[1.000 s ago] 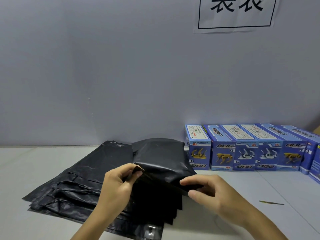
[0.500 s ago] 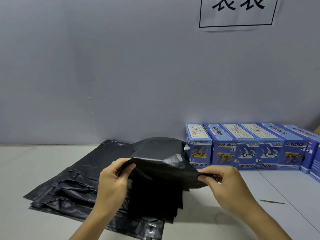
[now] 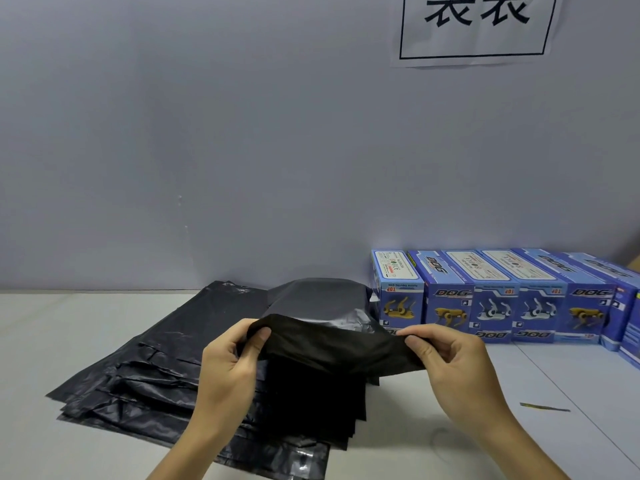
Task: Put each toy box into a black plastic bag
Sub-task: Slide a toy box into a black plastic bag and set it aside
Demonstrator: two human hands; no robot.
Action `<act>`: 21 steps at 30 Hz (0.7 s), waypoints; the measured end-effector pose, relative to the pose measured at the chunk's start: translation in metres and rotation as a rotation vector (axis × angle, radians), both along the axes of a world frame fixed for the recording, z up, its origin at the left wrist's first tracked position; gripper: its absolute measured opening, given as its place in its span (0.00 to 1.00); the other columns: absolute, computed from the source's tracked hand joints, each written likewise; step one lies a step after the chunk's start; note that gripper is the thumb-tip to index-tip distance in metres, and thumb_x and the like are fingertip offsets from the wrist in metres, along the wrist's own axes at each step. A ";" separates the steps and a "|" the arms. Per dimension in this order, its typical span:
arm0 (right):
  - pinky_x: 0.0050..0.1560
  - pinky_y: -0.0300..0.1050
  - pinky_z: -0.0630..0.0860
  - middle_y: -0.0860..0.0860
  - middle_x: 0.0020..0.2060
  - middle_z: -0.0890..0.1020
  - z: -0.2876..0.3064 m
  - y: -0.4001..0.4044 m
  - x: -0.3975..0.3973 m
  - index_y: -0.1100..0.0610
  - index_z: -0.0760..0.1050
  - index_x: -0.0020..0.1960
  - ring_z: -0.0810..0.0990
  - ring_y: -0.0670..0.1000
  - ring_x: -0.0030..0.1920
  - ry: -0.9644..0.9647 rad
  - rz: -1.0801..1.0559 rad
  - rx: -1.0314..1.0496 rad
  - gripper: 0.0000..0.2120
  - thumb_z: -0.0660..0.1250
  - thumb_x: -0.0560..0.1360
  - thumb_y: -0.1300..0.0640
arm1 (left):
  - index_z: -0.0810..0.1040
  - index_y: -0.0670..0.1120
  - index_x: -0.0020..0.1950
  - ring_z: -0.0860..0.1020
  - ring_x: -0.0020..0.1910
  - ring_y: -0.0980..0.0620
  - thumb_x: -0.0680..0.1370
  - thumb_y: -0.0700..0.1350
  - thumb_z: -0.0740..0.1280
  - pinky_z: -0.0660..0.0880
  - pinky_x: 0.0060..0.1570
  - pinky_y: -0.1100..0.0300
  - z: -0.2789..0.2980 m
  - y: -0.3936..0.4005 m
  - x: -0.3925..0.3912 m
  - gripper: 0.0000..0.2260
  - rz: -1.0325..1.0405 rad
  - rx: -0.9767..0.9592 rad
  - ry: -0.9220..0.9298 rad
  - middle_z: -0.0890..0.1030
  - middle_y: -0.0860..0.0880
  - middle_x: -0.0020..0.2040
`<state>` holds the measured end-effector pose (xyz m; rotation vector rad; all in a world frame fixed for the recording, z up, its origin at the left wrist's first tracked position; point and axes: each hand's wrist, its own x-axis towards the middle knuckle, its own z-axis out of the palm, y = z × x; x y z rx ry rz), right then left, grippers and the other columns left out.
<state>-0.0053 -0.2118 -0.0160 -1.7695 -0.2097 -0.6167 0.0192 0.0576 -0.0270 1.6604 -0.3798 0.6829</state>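
Observation:
A bulging black plastic bag [image 3: 322,306] rests at the middle of the table, its contents hidden. My left hand [image 3: 230,365] pinches the left corner of its open flap [image 3: 332,344], and my right hand [image 3: 450,362] pinches the right corner. Between them the flap is stretched taut and lifted towards me. Several blue toy boxes [image 3: 491,299] printed with robot dogs stand in a row against the wall to the right of the bag.
A stack of flat black plastic bags [image 3: 145,368] lies spread on the white table [image 3: 48,341] under and left of my hands. A thin dark strip [image 3: 543,407] lies on the table at the right. A paper sign [image 3: 474,26] hangs on the grey wall.
My hands have moved apart, the right one sliding rightwards along the flap's edge. The flap is now spread wide and raised over the bag's mouth.

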 end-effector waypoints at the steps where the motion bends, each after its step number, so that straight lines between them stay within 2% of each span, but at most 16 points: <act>1: 0.44 0.31 0.79 0.46 0.39 0.87 0.000 0.000 0.000 0.51 0.85 0.43 0.85 0.45 0.44 -0.002 0.003 0.022 0.15 0.68 0.76 0.69 | 0.83 0.56 0.45 0.82 0.42 0.52 0.78 0.44 0.65 0.77 0.43 0.66 -0.001 0.000 0.001 0.09 -0.006 0.000 0.003 0.84 0.48 0.42; 4: 0.42 0.31 0.77 0.48 0.38 0.86 0.002 -0.001 -0.001 0.54 0.85 0.42 0.84 0.45 0.42 -0.011 0.009 0.057 0.15 0.67 0.77 0.70 | 0.82 0.49 0.43 0.78 0.40 0.40 0.78 0.48 0.64 0.77 0.42 0.48 -0.003 -0.001 0.001 0.08 -0.034 0.022 0.000 0.81 0.43 0.38; 6: 0.40 0.31 0.76 0.49 0.37 0.86 0.003 -0.001 -0.001 0.54 0.85 0.40 0.83 0.45 0.40 -0.009 0.019 0.085 0.15 0.66 0.77 0.70 | 0.78 0.46 0.40 0.73 0.36 0.37 0.79 0.51 0.63 0.73 0.36 0.43 -0.004 -0.003 0.000 0.12 -0.016 0.056 -0.023 0.77 0.41 0.34; 8: 0.34 0.31 0.75 0.50 0.34 0.85 0.003 -0.002 -0.002 0.56 0.84 0.40 0.82 0.44 0.36 0.005 0.028 0.137 0.15 0.65 0.78 0.70 | 0.74 0.49 0.37 0.68 0.30 0.44 0.79 0.52 0.62 0.66 0.31 0.49 -0.004 -0.006 -0.002 0.12 0.033 0.093 -0.052 0.71 0.43 0.31; 11: 0.27 0.31 0.72 0.50 0.30 0.83 0.003 -0.002 -0.001 0.58 0.83 0.40 0.79 0.42 0.30 0.038 0.033 0.232 0.14 0.65 0.78 0.70 | 0.70 0.52 0.36 0.63 0.28 0.58 0.81 0.48 0.60 0.60 0.27 0.62 -0.001 -0.009 -0.004 0.13 0.098 0.094 -0.088 0.66 0.49 0.28; 15: 0.28 0.36 0.75 0.52 0.31 0.83 0.001 -0.002 0.001 0.57 0.84 0.39 0.81 0.45 0.31 0.116 0.013 0.264 0.14 0.65 0.78 0.68 | 0.70 0.48 0.35 0.62 0.26 0.57 0.81 0.47 0.60 0.58 0.25 0.64 -0.004 -0.011 -0.004 0.14 0.140 0.111 -0.072 0.66 0.52 0.27; 18: 0.35 0.42 0.77 0.51 0.32 0.85 -0.006 -0.003 0.008 0.55 0.84 0.40 0.83 0.49 0.36 0.221 -0.079 0.178 0.13 0.67 0.78 0.66 | 0.69 0.45 0.34 0.61 0.25 0.57 0.82 0.44 0.62 0.56 0.25 0.66 -0.007 -0.012 -0.001 0.16 0.176 0.152 -0.031 0.65 0.53 0.25; 19: 0.36 0.41 0.77 0.49 0.32 0.85 -0.009 -0.004 0.010 0.54 0.84 0.40 0.83 0.49 0.38 0.248 -0.117 0.119 0.13 0.67 0.78 0.65 | 0.69 0.45 0.33 0.61 0.24 0.57 0.82 0.42 0.63 0.56 0.24 0.66 -0.007 -0.013 0.000 0.17 0.182 0.165 -0.013 0.65 0.53 0.25; 21: 0.34 0.33 0.74 0.46 0.33 0.84 -0.014 -0.004 0.012 0.51 0.82 0.38 0.82 0.45 0.40 0.275 -0.175 0.000 0.13 0.68 0.78 0.65 | 0.71 0.46 0.32 0.63 0.23 0.55 0.82 0.42 0.64 0.57 0.23 0.66 -0.008 -0.014 0.001 0.17 0.191 0.197 0.006 0.67 0.53 0.24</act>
